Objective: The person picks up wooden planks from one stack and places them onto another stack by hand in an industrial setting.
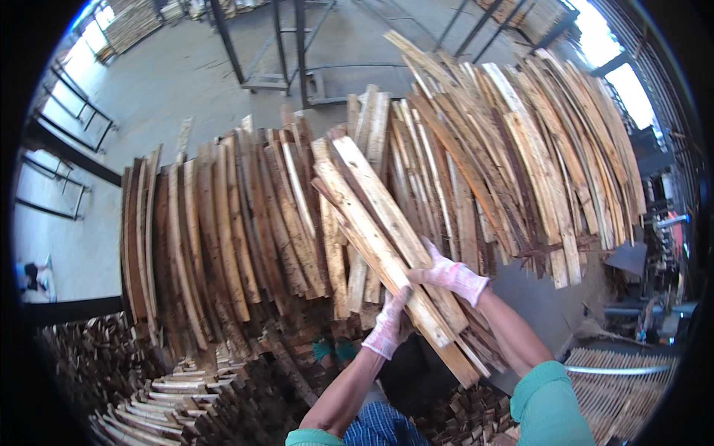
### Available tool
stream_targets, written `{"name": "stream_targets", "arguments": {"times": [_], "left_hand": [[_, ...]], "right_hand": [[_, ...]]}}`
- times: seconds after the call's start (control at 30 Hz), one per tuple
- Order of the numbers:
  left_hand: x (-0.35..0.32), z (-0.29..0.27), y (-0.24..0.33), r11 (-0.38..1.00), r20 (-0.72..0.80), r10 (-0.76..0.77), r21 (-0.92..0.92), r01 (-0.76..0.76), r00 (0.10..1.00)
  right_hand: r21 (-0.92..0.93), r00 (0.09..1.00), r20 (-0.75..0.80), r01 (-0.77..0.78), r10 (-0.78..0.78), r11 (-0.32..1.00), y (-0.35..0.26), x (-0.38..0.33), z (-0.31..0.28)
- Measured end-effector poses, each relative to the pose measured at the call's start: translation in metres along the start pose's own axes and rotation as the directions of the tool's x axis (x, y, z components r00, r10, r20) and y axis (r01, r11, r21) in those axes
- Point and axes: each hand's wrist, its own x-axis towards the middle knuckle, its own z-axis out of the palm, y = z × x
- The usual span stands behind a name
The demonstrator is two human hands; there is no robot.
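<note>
A small bundle of long wooden boards [379, 223] slants across the middle, its far ends over the stacked wood and its near ends between my forearms. On the bundle's left side, my left hand [388, 325], in a pinkish-white glove, grips it with the thumb on top. My right hand [451, 276], gloved alike, closes over its right edge, slightly farther up. The fingers beneath the boards are hidden. Behind them lies a wide row of rough boards [230, 223], side by side, with a taller pile [535, 149] to the right.
Dark metal frames [290, 52] stand on the concrete floor beyond the pile. More stacked wood [171, 394] lies at lower left, and a stack of thin slats [625, 394] at lower right. A person's foot [49, 279] shows at the far left.
</note>
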Motion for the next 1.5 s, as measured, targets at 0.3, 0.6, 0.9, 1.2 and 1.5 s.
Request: {"name": "stream_targets", "arguments": {"times": [0.3, 0.6, 0.9, 1.2, 1.5], "left_hand": [[-0.157, 0.061, -0.042, 0.958, -0.140, -0.093, -0.282, 0.050, 0.986], [-0.151, -0.016, 0.022, 0.936, -0.217, 0.143, -0.287, -0.203, 0.966], [-0.172, -0.032, 0.068, 0.969, -0.193, 0.140, -0.174, -0.174, 0.971], [-0.255, 0.061, 0.055, 0.766, -0.388, 0.642, 0.273, -0.582, 0.662], [-0.530, 0.192, 0.134, 0.000, 0.090, 0.994, 0.567, -0.824, 0.062]], "right_hand": [[0.096, 0.881, 0.459, -0.176, 0.113, 0.980, -0.035, -0.102, 0.042], [0.007, 0.831, 0.455, -0.363, 0.321, 0.932, -0.133, -0.045, 0.095], [0.005, 0.919, 0.393, -0.044, 0.039, 0.999, -0.103, -0.053, 0.154], [0.322, 0.873, 0.433, 0.081, -0.223, 0.943, -0.176, -0.161, 0.136], [0.402, 0.503, 0.562, 0.528, -0.657, 0.748, -0.394, -0.295, 0.212]]}}
